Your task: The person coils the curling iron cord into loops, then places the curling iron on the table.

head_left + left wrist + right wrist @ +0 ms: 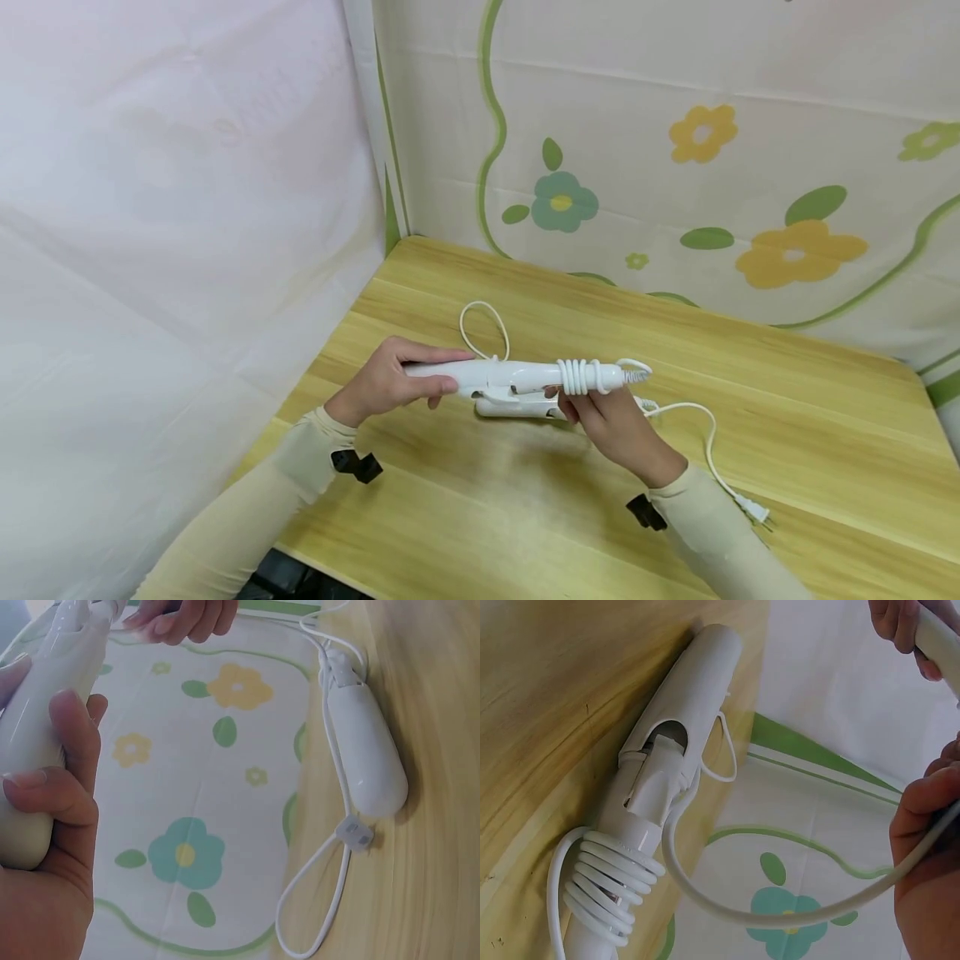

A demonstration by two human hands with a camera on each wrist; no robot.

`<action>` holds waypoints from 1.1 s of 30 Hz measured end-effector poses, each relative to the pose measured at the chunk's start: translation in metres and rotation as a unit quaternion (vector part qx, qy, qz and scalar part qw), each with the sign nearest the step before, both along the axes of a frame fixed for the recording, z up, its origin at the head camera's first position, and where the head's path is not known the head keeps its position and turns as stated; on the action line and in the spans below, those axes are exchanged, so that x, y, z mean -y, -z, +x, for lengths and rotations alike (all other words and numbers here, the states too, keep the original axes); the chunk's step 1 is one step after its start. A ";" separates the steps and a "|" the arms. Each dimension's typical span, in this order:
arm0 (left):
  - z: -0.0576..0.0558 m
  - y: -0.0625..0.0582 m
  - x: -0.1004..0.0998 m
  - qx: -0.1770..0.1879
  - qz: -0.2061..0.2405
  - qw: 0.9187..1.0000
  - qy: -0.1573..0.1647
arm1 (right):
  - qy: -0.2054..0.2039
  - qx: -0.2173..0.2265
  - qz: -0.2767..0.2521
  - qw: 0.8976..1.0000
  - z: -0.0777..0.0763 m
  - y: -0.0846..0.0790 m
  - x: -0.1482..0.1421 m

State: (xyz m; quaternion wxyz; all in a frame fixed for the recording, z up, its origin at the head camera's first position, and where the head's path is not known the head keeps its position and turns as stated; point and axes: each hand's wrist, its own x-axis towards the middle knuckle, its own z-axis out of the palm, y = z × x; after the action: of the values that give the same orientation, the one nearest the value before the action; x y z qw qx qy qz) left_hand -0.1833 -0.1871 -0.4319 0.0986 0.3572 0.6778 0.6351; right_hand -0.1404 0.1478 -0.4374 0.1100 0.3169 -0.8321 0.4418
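My left hand (393, 375) grips the thick, rounded end of a white curling iron (528, 375), thumb and fingers on opposite sides. White cord (576, 377) is coiled around its right end. Below that end, my right hand (611, 421) has curled fingers, and the cord runs into them in the right wrist view; its exact grip is partly hidden. A second white curling iron (682, 697) lies on the table just beneath. It has its own cord coil (607, 885) around the narrower part, beside a small lever (660, 776).
A loose cord with a plug (753, 508) trails right across the wooden table (465, 492). A thin cord loop (483, 321) stands out behind the irons. White cloth (187, 208) hangs at the left, and a flower-patterned cloth (637, 125) at the back.
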 end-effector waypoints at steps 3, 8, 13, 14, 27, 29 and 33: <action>0.000 -0.002 0.000 0.006 0.017 1.000 -0.015 | 0.006 -0.014 0.000 1.000 -0.003 0.000 0.002; -0.002 -0.005 -0.001 0.014 0.034 0.997 -0.070 | 0.016 -0.023 0.010 1.000 -0.005 0.002 0.003; -0.003 -0.008 -0.004 0.038 0.021 0.989 -0.139 | 0.028 -0.012 0.028 0.999 -0.004 0.005 0.003; -0.003 -0.009 -0.004 0.039 0.016 0.987 -0.158 | 0.029 -0.008 0.036 0.999 -0.004 0.005 0.003; -0.007 -0.003 -0.006 -0.113 -0.037 0.947 -0.297 | 0.061 -0.024 0.084 0.994 -0.001 0.001 -0.011; -0.009 0.000 -0.006 -0.142 -0.043 0.941 -0.303 | 0.062 -0.039 0.086 0.994 -0.001 -0.002 -0.014; -0.011 0.010 -0.007 -0.225 -0.093 0.925 -0.292 | 0.065 -0.098 0.101 0.988 -0.002 -0.009 -0.020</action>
State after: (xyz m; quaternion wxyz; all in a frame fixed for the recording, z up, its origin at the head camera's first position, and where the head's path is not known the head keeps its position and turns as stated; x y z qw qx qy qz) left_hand -0.1945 -0.1805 -0.4416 -0.2137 0.2658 0.8125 0.4728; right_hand -0.1421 0.1680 -0.4286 0.1876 0.3132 -0.8763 0.3143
